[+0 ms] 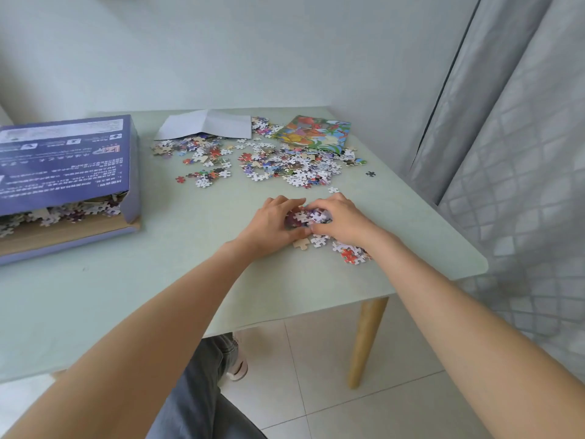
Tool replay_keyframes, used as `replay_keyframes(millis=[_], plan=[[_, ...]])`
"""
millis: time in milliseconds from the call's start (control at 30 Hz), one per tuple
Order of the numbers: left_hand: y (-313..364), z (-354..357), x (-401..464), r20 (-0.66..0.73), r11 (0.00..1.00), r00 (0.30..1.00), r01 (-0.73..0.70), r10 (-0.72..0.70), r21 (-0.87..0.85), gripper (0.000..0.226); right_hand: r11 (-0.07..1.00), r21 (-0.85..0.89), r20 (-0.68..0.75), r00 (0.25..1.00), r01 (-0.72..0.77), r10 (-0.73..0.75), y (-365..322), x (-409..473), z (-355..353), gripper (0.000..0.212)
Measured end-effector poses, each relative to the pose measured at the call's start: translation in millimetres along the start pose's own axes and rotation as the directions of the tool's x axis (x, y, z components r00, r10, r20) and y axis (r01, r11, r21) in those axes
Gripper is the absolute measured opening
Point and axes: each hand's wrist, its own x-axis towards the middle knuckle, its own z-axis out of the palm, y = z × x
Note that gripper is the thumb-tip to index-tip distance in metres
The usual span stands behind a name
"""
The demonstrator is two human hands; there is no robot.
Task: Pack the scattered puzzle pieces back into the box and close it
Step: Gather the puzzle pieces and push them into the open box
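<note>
Head view is the only one given, and the two hands are seen together at the near middle of the pale green table (395, 217). A small heap of puzzle pieces (308, 217) is cupped between them: the left hand (272, 224) is pressed against the heap from its left side and the right hand (340, 221) from its right side, with the fingers of both curled inward around the pieces. The fingertips of the two hands are almost met over the heap. A few loose pieces (351, 253) are left on the table just below the right wrist, not enclosed by either hand.

The box (68, 182) is placed at the far left of the table, well apart from the hands. Its lid is raised and its open mouth is turned toward the person, so that pieces already inside can be seen. From the heap the box lies to the left and slightly away; its long axis runs roughly left to right along the table edge. The left hand is the nearer one to it, so it is judged that the gathered heap must be carried leftward across the bare table.

A larger scatter of pieces (278, 166) is still spread behind the hands, beside a folded white sheet (209, 125) and a coloured picture sheet (316, 133). Much packing therefore remains.

White writing and small logos are printed on the purple lid, upside down from this side; the characters are too small to be read.
</note>
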Motion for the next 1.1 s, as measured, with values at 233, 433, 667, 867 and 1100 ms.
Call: replay_keyframes(millis=[233,433,667,867,1100], plan=[[-2,-6,-4,-0.096,0.994,0.990,0.101,-0.104,-0.033,0.030,0.996,-0.057,-0.099,0.992,0.070,-0.075,-25,5,3,0.032],[-5,-27,-13,-0.148,0.977,0.970,0.174,-0.191,-0.121,0.011,0.995,0.049,-0.158,0.984,0.086,-0.077,-50,17,7,0.022],[-30,-70,-32,-0.267,0.880,0.873,0.298,-0.408,-0.371,0.014,0.964,0.255,-0.146,0.989,0.071,-0.035,-84,41,25,0.020],[-68,-128,-70,-0.390,0.833,0.757,0.363,-0.525,-0.417,0.020,0.887,0.441,-0.084,0.990,0.138,-0.112,-144,65,47,0.023],[-121,-167,-117,-0.437,0.806,0.680,0.537,-0.589,-0.251,0.018,0.825,0.505,-0.002,0.956,0.253,-0.292,-216,75,84,0.010]])
